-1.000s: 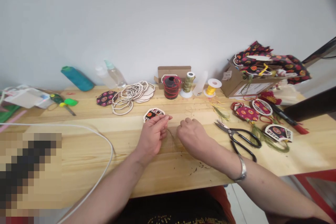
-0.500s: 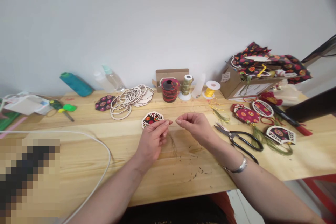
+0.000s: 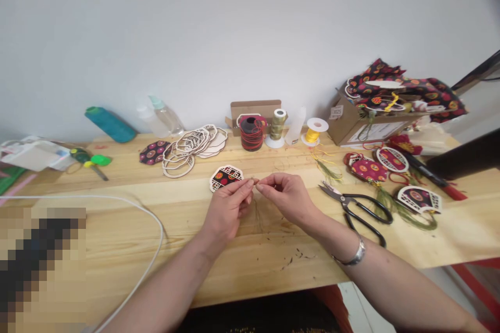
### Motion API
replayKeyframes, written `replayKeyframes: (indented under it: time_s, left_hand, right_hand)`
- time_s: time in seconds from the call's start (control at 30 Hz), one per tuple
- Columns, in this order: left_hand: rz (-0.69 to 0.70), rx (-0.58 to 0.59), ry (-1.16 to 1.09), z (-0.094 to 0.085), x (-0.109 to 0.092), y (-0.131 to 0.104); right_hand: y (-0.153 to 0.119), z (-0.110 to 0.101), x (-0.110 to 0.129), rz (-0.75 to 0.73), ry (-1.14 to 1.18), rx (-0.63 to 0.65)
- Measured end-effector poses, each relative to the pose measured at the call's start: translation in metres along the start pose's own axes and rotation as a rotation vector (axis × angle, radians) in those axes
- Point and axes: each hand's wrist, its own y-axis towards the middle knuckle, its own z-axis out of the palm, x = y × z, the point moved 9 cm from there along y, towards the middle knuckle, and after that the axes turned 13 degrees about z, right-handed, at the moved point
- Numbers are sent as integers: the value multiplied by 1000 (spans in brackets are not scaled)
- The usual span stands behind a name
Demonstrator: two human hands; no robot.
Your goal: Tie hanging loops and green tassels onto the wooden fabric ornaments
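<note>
My left hand (image 3: 230, 205) is closed in a pinch, with thin olive threads (image 3: 258, 216) hanging below its fingers. My right hand (image 3: 285, 195) is pinched too, its fingertips meeting those of my left hand. Whatever lies between the right fingertips is too small to make out. Just behind my left hand lies an ornament (image 3: 224, 177) with a pale cut-out wooden frame over dark floral fabric. Black-handled scissors (image 3: 357, 205) lie to the right of my right hand, blades partly apart.
Behind the hands stand a red cord spool (image 3: 252, 135), a green-gold thread spool (image 3: 277, 127) and a yellow thread spool (image 3: 314, 132). Wooden frames (image 3: 191, 145) are heaped at left. Finished ornaments (image 3: 417, 199) and a cardboard box (image 3: 367, 125) are at right. A white cable (image 3: 158, 223) curves at left.
My right hand has moved left, closing the gap to my left hand so their fingertips now meet. My left hand stays nearly in place, still pinched.
</note>
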Motion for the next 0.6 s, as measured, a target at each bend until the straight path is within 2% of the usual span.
replayKeyframes:
  time_s: [0.6]
  left_hand:
    - [-3,2,29,0,1,0]
  right_hand:
    - [0,3,0,-10,-39,22]
